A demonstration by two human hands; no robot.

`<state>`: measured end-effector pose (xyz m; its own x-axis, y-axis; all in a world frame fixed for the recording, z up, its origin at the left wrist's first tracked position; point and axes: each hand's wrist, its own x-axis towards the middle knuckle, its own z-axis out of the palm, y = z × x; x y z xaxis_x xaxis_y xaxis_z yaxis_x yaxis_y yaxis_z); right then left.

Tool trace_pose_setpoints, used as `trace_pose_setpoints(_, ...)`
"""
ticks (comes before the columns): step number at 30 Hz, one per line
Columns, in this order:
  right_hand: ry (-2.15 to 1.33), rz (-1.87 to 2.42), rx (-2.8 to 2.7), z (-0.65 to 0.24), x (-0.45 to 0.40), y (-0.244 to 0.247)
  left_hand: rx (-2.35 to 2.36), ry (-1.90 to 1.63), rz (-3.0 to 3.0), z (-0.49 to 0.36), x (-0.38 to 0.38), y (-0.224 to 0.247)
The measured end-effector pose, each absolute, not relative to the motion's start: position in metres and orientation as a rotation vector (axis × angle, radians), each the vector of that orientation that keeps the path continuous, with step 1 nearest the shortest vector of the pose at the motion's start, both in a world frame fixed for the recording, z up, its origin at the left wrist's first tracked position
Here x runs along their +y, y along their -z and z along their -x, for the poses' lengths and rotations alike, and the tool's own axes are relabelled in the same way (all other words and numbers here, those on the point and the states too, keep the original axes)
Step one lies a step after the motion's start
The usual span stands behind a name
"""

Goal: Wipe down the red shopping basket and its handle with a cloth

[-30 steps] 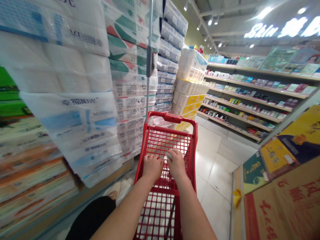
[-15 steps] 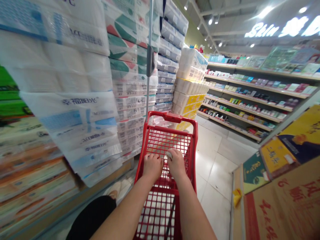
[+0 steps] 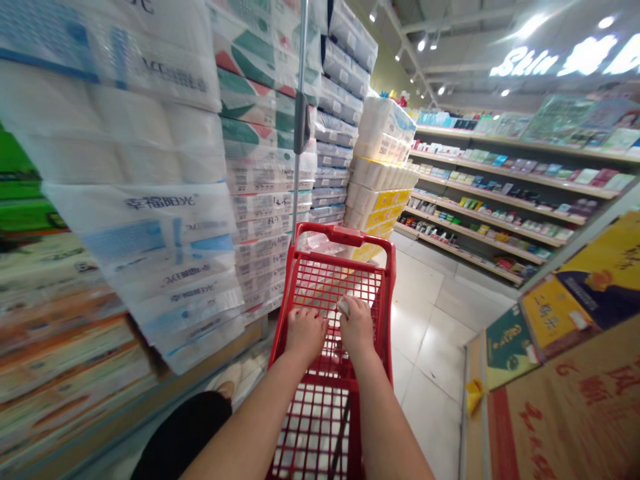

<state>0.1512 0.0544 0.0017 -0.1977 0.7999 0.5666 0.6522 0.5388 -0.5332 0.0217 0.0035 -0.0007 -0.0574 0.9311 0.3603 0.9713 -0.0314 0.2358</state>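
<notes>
A red shopping cart (image 3: 391, 287) with grid walls stands in front of me, and both my hands are over its middle. My left hand (image 3: 306, 335) is closed, its fingers curled down over the red cart; what lies under the palm is hidden. Just to its right is my right hand (image 3: 357, 328), also closed. A small whitish thing (image 3: 343, 306) shows at its thumb and fingertips, too small to name. Between the two hands a narrow gap shows the red grid.
On the left rise tall stacks of wrapped paper rolls (image 3: 165, 220) and tissue packs (image 3: 260, 167), with a metal pole (image 3: 296, 180) before them. Cardboard boxes (image 3: 570, 400) line the right. Ahead, shelves (image 3: 500, 167) of small goods stand beyond the tiled floor (image 3: 425, 347).
My right hand has shifted slightly to the right with the small whitish thing, widening the gap between the hands. My left hand and the shopping cart look nearly unmoved.
</notes>
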Motion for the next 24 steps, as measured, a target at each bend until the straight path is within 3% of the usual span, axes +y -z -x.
trace_pose_setpoints(24,-0.396,1.168,-1.97,-0.1517,0.0559,0.0002,-2.064,0.614,2.068,-0.0208,0.0058,0.0056)
